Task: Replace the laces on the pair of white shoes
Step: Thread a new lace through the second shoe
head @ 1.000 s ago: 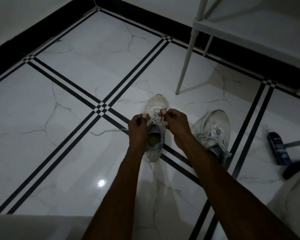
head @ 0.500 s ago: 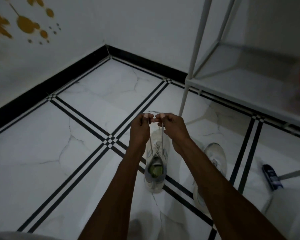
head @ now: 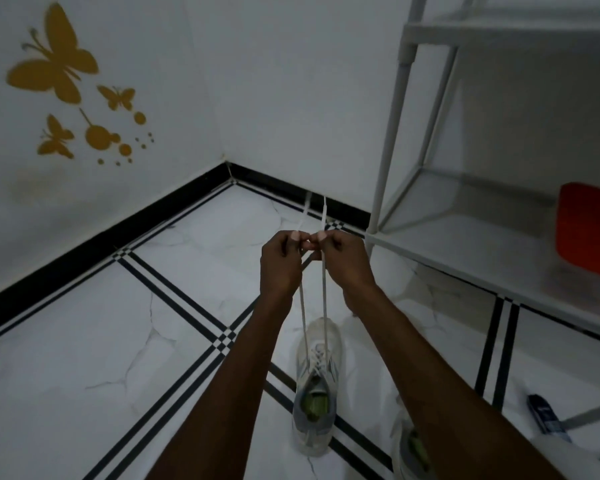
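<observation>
One white shoe with a green insole stands on the tiled floor, toe pointing away from me. Its white lace runs up from the eyelets in two taut strands. My left hand pinches the left strand and my right hand pinches the right one, both raised well above the shoe, fingertips nearly touching. The lace tips stick up past my fingers. The second white shoe lies at the bottom right, mostly hidden behind my right forearm.
A white metal rack stands at the right with an orange container on its low shelf. A dark blue bottle lies on the floor at the far right. Walls meet in the corner ahead, with a black skirting.
Both hands have risen from the shoe's tongue, drawing the two lace strands up and taut. The view has tilted upward toward the wall corner.
</observation>
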Motion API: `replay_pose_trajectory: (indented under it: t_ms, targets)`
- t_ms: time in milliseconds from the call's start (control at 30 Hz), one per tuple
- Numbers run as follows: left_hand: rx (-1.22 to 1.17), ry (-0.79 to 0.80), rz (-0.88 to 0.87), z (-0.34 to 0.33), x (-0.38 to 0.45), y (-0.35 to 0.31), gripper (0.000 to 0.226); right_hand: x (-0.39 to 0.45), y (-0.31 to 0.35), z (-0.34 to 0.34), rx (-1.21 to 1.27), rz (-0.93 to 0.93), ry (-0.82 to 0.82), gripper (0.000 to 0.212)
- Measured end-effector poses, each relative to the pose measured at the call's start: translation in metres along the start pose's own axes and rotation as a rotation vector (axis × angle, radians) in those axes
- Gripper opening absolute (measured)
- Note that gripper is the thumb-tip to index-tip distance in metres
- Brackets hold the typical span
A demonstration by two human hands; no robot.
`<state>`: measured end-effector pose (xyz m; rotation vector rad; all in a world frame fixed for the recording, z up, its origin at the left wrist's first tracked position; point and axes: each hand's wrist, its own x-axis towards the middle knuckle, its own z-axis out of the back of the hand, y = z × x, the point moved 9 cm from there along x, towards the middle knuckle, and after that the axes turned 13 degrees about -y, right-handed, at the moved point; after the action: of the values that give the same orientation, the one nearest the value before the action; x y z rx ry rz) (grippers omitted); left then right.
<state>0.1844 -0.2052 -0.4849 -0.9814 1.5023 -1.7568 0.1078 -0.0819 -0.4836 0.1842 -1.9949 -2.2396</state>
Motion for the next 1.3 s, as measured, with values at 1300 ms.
replay_pose_trajectory:
  t_ms: [1300]
  targets:
    - [-0.083, -0.125, 0.008, 0.022, -0.002, 0.004, 0.018, 0.001, -0.007, 0.019, 0.025, 0.06, -0.166, 0.013]
